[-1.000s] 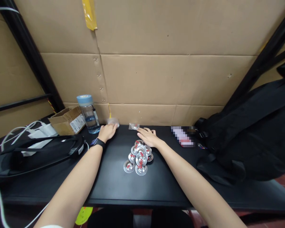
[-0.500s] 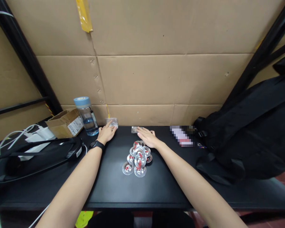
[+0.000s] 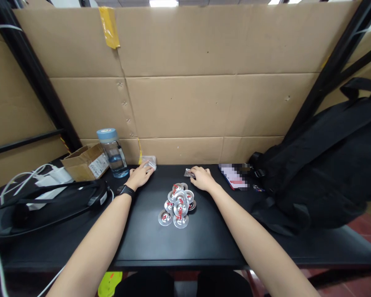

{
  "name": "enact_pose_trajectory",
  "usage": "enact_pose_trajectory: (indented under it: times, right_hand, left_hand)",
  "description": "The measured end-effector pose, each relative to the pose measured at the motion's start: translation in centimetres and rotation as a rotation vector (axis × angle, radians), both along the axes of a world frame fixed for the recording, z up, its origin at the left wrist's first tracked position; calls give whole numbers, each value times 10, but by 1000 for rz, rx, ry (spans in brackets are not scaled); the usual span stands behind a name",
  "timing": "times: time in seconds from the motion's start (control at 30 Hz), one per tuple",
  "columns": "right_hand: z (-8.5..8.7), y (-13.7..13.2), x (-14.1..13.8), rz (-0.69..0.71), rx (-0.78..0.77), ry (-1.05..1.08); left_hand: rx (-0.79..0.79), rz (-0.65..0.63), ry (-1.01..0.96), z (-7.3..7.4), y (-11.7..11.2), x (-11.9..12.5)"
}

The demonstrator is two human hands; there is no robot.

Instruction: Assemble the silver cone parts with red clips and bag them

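Packet (image 3: 188, 173) slid rightward, right hand (image 3: 202, 179) curled against it, grip unclear, left hand (image 3: 139, 176) spread

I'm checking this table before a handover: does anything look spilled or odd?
No spill shows. The discs lie in an uneven, overlapping heap, and blocky blurring over the flat item beside the backpack looks odd, hiding its surface.

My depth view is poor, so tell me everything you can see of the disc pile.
The disc pile is a loose, overlapping heap of round, silvery, shiny pieces that look like metal, with shaped centres and red cords. It rests on the black table, nearer the viewer than the left hand and right hand, touched by neither. Overlap hides the exact count.
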State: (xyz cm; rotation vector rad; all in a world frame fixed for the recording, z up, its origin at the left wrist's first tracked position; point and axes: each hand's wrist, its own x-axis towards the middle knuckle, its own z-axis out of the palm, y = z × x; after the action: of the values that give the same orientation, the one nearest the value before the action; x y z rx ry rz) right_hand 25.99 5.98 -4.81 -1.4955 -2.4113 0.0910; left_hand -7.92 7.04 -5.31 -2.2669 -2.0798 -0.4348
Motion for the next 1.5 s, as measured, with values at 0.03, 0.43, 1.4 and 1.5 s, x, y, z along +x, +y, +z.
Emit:
enact_pose_trajectory:
  times: [0.03,0.43,1.4,1.5]
  right_hand:
    - [1,0,3,-15,-12,8]
    - [7,5,13,-159,-53,637]
    - [38,-37,-19,192,-373,1105]
    - [35,-35,-19,219,-344,1127]
  left_hand:
    - [3,-18,6,0,-2,3]
    - [189,-20,-13,11,-14,17]
    - [-328,-757,-621,46,-49,92]
    - [-309,-736,-659,46,-48,92]
